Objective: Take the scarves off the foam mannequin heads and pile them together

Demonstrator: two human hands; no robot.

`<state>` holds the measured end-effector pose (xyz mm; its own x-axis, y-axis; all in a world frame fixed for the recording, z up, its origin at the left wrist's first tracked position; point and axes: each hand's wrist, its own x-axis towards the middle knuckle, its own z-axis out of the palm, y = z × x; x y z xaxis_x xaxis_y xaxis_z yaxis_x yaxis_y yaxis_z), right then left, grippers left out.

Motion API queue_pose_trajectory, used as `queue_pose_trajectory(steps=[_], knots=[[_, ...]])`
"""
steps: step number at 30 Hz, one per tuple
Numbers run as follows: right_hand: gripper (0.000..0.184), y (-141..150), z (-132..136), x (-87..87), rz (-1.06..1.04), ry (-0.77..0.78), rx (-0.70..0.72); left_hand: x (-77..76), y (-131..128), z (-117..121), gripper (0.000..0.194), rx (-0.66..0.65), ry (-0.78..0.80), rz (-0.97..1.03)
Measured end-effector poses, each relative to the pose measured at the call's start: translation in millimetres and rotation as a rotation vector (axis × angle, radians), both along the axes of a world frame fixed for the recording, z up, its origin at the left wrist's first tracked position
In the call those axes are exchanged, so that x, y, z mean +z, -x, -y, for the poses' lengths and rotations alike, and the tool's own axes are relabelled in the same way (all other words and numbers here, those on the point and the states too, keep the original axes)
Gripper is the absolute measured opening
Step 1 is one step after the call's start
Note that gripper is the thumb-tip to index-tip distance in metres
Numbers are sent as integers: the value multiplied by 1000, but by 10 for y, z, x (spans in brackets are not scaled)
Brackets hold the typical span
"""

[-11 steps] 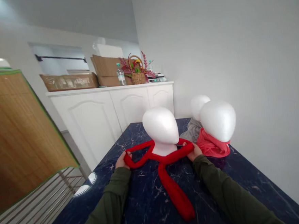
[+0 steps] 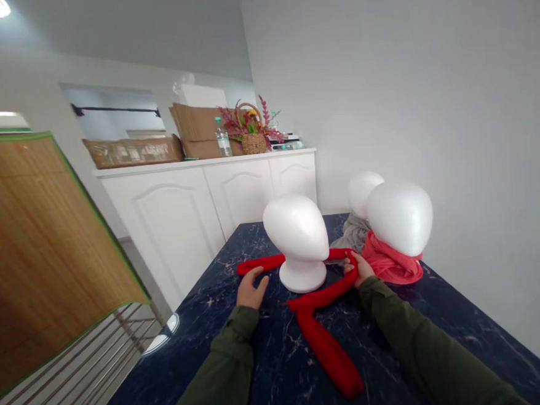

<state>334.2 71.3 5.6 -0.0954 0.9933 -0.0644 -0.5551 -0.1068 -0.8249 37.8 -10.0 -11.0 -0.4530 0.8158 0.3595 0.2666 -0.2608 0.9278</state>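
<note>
We find the red knit scarf (image 2: 325,347) wrapped partly around a white foam head (image 2: 297,234): one strand passes behind the neck and sticks out to our left, while another runs from the right hand (image 2: 360,269) across the worktop (image 2: 273,375), with a long tail lying toward us. The right fingers are closed on the scarf beside the neck. The left hand (image 2: 251,290) is open, its fingers spread, near the left strand but apart from it, so nothing controls that side. A firm pull from the right could drag the left strand around the neck or off it. The light foam head could also tip or slide, especially toward the coral scarf (image 2: 389,261) on the second foam head (image 2: 400,218) just beside the right hand. Behind them, a third foam head (image 2: 364,193) sits in a grey scarf (image 2: 353,235). The first head hides the scarf behind its neck, and we cannot see how the right fingers hold the folds or whether the left hand touches the worktop.
</note>
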Motion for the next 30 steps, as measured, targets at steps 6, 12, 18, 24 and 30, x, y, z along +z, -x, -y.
queue_pose_trajectory(steps=[6,12,18,24,30], knots=[[24,-196,228,542,62,-67,-48,-162,-704,192,64,-316,61,-436],[22,-472,801,387,191,166,122,-260,-774,122,57,-223,220,-700],[24,-93,1188,-179,250,393,201,-168,-827,-163,83,28,260,-561],[23,289,1342,-179,300,345,338,-21,-1014,-302,95,164,388,-604],[16,276,1320,-278,251,280,346,44,-626,-412,75,72,210,-693]])
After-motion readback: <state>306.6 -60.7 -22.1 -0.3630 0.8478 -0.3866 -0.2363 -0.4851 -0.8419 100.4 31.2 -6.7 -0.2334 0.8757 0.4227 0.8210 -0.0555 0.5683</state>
